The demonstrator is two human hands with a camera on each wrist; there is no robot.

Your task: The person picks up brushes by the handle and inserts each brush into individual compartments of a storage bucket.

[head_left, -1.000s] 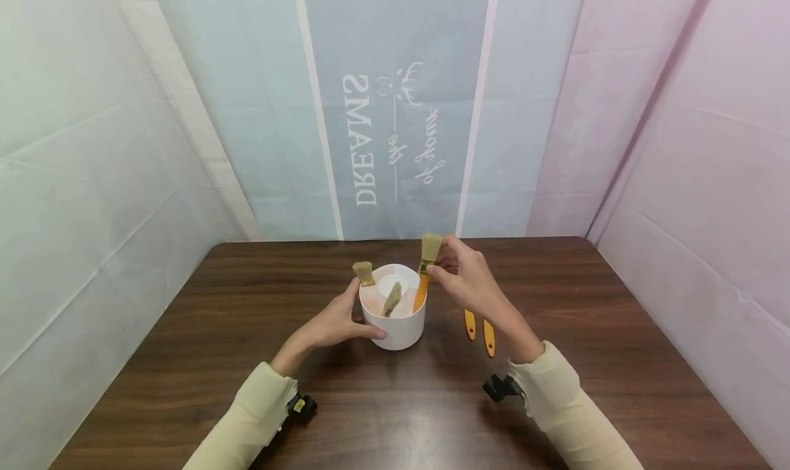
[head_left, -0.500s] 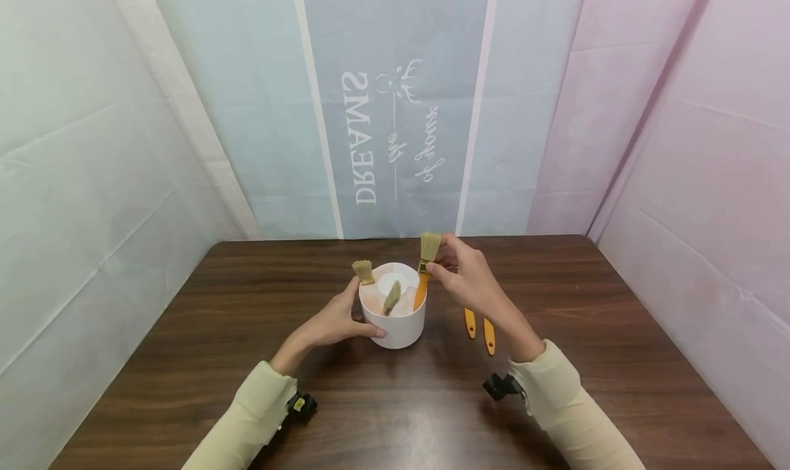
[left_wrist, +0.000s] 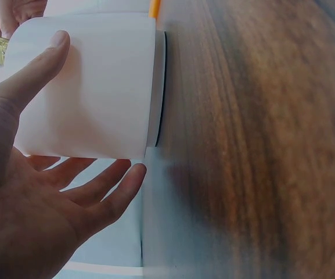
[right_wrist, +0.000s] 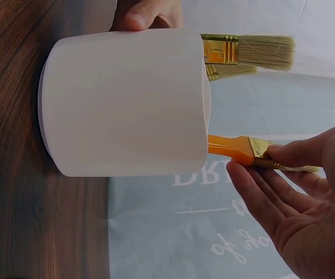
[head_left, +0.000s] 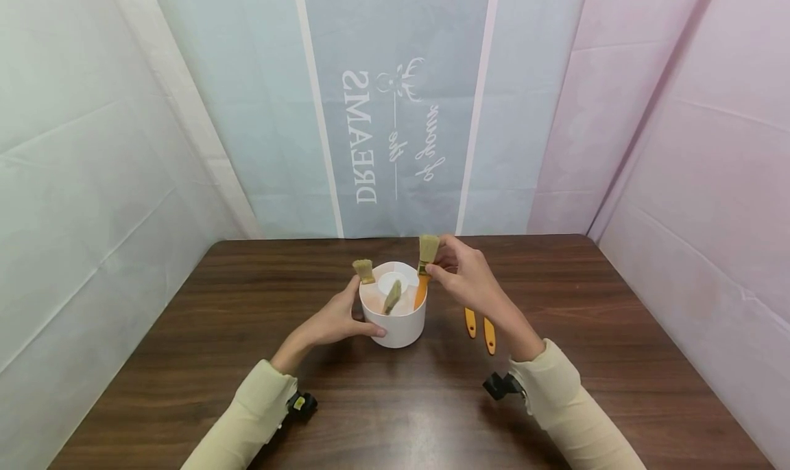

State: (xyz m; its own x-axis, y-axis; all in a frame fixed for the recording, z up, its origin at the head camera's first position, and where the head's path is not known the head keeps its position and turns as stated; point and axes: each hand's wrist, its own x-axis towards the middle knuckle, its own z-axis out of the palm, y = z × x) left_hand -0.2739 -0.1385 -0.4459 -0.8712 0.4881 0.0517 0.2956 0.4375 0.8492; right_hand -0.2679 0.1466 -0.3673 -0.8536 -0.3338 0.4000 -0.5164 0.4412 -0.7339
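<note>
A round white container point(head_left: 398, 331) with inner dividers stands on the brown table. My left hand point(head_left: 338, 318) grips its left side, thumb on the front wall and fingers round the back. With thumb and fingers my right hand point(head_left: 467, 276) pinches a paintbrush point(right_wrist: 254, 152) at its metal collar. That brush stands bristles up, its orange handle point(head_left: 421, 291) down inside the container's right part. Two more brushes lean in the container: one paintbrush point(head_left: 364, 271) at the left rim, another paintbrush point(head_left: 392, 297) near the middle. Their handles are mostly hidden by the wall.
Two orange brush handles point(head_left: 489, 336) lie on the table point(head_left: 555, 305) under and beside my right forearm; their other ends are hidden. A printed cloth backdrop point(head_left: 395, 113) rises behind the table's far edge, with pale cloth walls at both sides.
The paintbrush in my right hand sits very slightly lower and further left in the container. The left hand and the container stay in place.
</note>
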